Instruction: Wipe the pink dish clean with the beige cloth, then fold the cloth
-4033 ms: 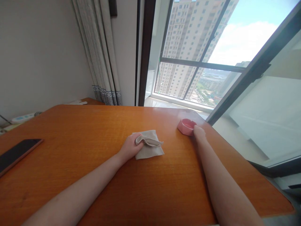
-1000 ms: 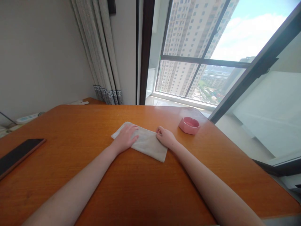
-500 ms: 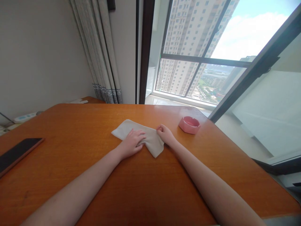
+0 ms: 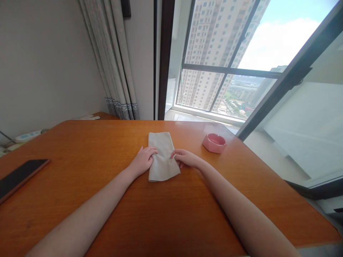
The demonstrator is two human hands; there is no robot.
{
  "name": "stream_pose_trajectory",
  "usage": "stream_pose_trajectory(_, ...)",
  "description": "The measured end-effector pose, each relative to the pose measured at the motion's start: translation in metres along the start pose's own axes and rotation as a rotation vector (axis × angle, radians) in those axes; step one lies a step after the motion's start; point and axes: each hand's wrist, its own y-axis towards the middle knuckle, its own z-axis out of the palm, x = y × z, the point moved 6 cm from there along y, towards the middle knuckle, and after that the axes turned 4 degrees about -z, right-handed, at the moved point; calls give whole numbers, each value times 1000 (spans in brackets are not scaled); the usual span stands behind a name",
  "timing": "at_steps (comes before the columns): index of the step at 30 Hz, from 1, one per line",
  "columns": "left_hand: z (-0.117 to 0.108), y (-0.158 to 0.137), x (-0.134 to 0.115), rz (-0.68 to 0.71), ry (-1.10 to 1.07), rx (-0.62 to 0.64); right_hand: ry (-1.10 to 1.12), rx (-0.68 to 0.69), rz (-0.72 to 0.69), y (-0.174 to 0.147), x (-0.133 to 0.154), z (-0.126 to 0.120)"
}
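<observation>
A pale grey cloth (image 4: 161, 169), folded into a rough rectangle, lies on the wooden table between my two hands. My left hand (image 4: 142, 160) rests at its left edge, fingers extended with the tips lying on the fabric. From the right side, my right hand (image 4: 184, 157) pinches the cloth's edge between thumb and fingers, creasing it there. Part of the right thumb and the lower fingers is hidden.
A pink ashtray (image 4: 214, 143) stands to the right, beyond my right hand. A dark phone (image 4: 23, 176) lies at the table's left side. Behind the wooden table (image 4: 107, 137) are a curtain (image 4: 118, 71) and a large window (image 4: 214, 75).
The cloth has turned from lying slantwise to roughly lengthwise and looks narrower. My left hand has slid left to its edge; my right hand has moved slightly left and down.
</observation>
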Motion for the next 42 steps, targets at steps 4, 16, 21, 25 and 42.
stream_pose_trajectory(4, 2, -1, -2, 16, -45, 39, -32, -126, -156, 4, 4, -7)
stream_pose_trajectory(16, -2, -3, -9, 4, -100, 25, -378, -214, -389, 2, 14, -11)
stream_pose_trajectory(21, -4, 0, -3, -77, -285, -17, -178, -153, -197, 4, 3, -15)
stream_pose_trajectory(25, -6, 0, 4, -131, -346, -104, -306, -308, -185, 4, 2, -21)
stream_pose_trajectory(42, -10, -3, 2, -175, -33, -100, -446, -422, -60, -1, 11, -18)
